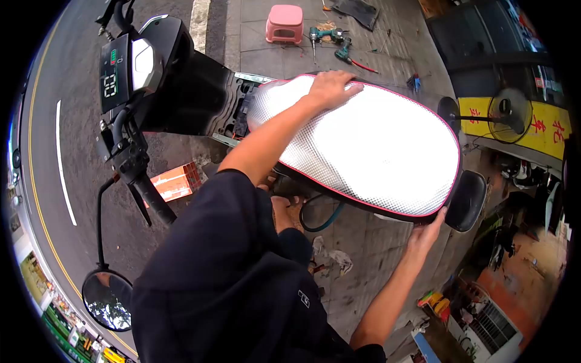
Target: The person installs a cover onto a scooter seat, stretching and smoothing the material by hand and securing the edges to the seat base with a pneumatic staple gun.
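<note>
A scooter seat wears a silver, textured seat cover [375, 139] with pink-red edging and a black lower side. My left hand [331, 89] lies over its far edge near the front, fingers bent over the rim and thumb apart on top. At the near rear corner, my right hand [428, 233] grips the cover's edge, with the thumb at the rim and the other fingers partly hidden beneath. Just behind the seat sits a black backrest pad [467, 201]. The open area in front of the seat shows wiring and a metal frame [253, 78].
Handlebar with lit display [110, 72] and mirror [107, 299] stand left. Beyond the seat are a pink stool [284, 24], power tools [343, 51] and a fan [509, 115]. An orange box [175, 183], hose [330, 219] and rag [341, 260] lie on the near side.
</note>
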